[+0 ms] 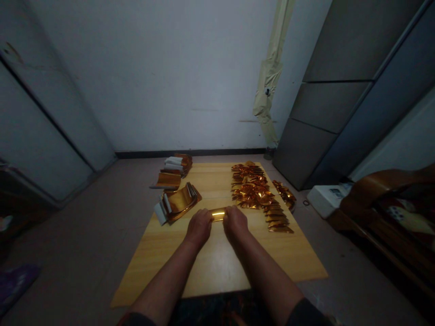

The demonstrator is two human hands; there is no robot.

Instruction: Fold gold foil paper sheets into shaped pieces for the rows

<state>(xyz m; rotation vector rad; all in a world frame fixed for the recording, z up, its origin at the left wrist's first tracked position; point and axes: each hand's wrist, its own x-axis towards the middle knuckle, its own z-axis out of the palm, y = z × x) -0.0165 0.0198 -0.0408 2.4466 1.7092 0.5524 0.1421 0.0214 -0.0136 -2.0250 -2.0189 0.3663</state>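
A small gold foil sheet (218, 213) lies on the yellow wooden board (217, 262), rolled or folded between my hands. My left hand (199, 227) grips its left end with fingers curled. The fingers of my right hand (235, 222) are closed on its right end. A curved stack of gold foil sheets (177, 202) sits just left of my hands. Folded gold foil pieces (253, 186) are heaped to the right, with a row of them (277, 219) running toward me.
More foil stacks (174, 172) lie at the board's far left corner. A grey cabinet (340, 99) stands at the right, a white box (326, 198) and wooden furniture (384, 199) beside it. A cream folded item (270, 81) leans on the white wall.
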